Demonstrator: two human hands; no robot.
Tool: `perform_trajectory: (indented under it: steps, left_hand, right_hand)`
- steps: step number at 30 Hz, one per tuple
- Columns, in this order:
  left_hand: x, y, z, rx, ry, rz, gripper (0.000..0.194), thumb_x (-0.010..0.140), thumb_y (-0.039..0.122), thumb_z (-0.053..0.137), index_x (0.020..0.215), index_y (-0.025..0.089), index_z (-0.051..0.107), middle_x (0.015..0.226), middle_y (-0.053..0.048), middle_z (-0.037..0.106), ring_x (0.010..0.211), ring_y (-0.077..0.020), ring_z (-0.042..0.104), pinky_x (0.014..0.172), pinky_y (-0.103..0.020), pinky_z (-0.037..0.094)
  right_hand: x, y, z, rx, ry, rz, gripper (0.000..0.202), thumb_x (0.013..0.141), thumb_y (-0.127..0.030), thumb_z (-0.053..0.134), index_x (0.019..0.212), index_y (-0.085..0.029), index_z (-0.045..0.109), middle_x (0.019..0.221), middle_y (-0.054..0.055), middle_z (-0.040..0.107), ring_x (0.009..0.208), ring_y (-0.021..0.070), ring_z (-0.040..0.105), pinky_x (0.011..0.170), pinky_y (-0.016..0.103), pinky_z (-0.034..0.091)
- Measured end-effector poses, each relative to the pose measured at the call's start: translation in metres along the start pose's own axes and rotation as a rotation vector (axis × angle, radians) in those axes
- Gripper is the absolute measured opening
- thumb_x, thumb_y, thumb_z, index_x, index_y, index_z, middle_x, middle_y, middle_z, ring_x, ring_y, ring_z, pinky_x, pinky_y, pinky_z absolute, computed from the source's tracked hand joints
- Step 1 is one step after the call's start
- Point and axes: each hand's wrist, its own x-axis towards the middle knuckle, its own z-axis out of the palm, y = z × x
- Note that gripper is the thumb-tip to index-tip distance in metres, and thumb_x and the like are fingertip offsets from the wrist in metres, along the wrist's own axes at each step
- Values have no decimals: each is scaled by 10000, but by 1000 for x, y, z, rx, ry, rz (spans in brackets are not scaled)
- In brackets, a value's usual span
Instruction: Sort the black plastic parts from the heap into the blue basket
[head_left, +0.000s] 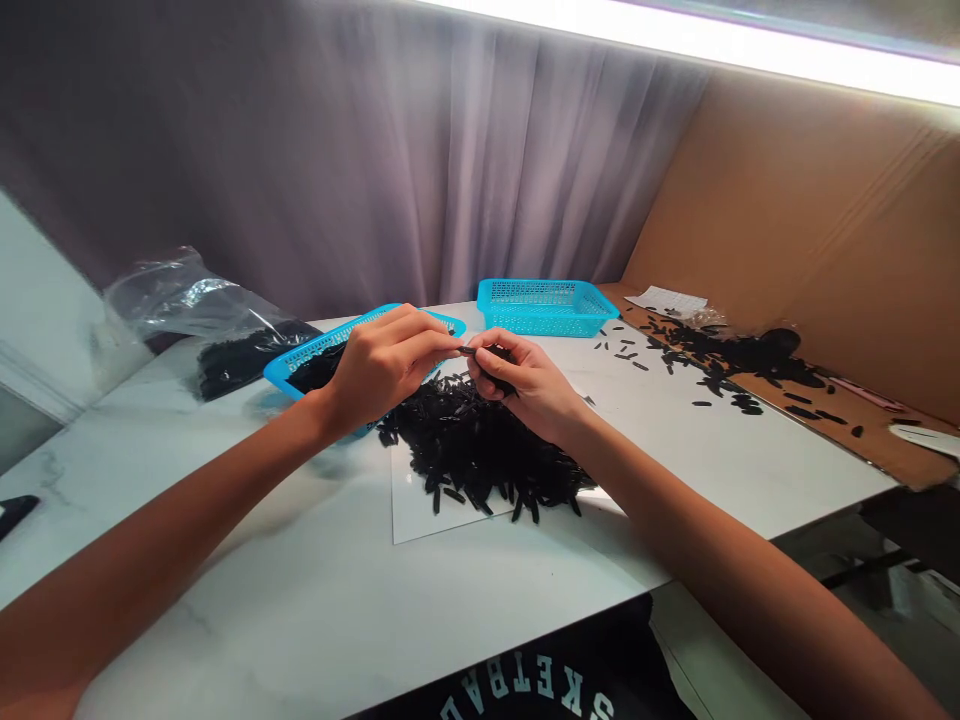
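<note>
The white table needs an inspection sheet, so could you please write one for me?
Surface: white table, marbled at left.
Job's things: heap of black pieces, partly on a white sheet; near blue basket holding more; far blue basket.
Clutter: clear bag at left; loose pieces at right.
Hands: left hand and right hand meet at a small black piece; right also holds others.
Cables: nothing seen.
Surroundings: curtain behind, brown panel at right, light above.
</note>
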Motion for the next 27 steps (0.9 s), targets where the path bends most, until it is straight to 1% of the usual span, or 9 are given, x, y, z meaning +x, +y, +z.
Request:
perform_trajectory:
  steps: [3, 5, 8, 12, 18, 21, 27]
  left_hand:
    - [-1, -1, 0, 41, 14, 37, 77, 900, 166, 674, 971, 175, 703, 878, -35, 742, 802, -158, 663, 732, -294, 553]
    - [-3, -1, 1, 56, 4, 39, 68, 901, 173, 673, 965, 172, 698, 878, -35, 742, 806, -163, 661, 742, -302, 556]
    - [-6, -2, 3, 48, -42, -12, 59, 919, 189, 648, 943, 160, 693, 883, -47, 740, 823, -177, 660, 767, -320, 556]
    - [-8, 0, 6, -6, -95, -84, 105, 952, 203, 596, 917, 152, 681, 901, -64, 734, 857, -188, 667, 803, -334, 547]
    - [-3, 4, 5, -102, -130, -136, 156, 980, 210, 545, 913, 139, 666, 893, -75, 718, 849, -190, 666, 802, -333, 530]
    - [-3, 4, 4, -103, -121, -117, 148, 976, 212, 553, 921, 134, 666, 897, -80, 719, 845, -191, 666, 795, -330, 528]
    - [-8, 1, 6, 3, -119, 4, 98, 957, 200, 576, 934, 151, 658, 878, -64, 725, 824, -195, 659, 761, -329, 530]
  right_hand:
    - [0, -1, 1, -20, 2, -21, 187, 853, -336, 731, 911, -192, 627, 665, -49, 521, 558, 76, 421, 533, 244, 263]
    - [0, -2, 2, -43, 13, -10, 199, 860, -350, 722, 906, -183, 622, 673, -44, 529, 555, 75, 421, 529, 244, 267]
    - [0, -1, 1, -76, 23, 38, 237, 878, -389, 699, 875, -168, 612, 699, -31, 542, 554, 71, 427, 519, 241, 270]
    - [1, 0, 0, -103, 20, 79, 287, 888, -436, 679, 855, -160, 609, 722, -18, 553, 553, 68, 433, 508, 233, 263]
    - [0, -4, 1, -14, -2, 128, 284, 863, -417, 716, 828, -163, 594, 730, -15, 554, 563, 65, 437, 517, 215, 283]
    - [-1, -5, 1, 26, -21, 153, 272, 876, -404, 705, 822, -160, 599, 732, -16, 547, 559, 61, 437, 513, 207, 279]
    - [-1, -4, -2, 39, -38, 164, 254, 894, -389, 689, 831, -158, 605, 740, -13, 557, 563, 58, 447, 514, 204, 279]
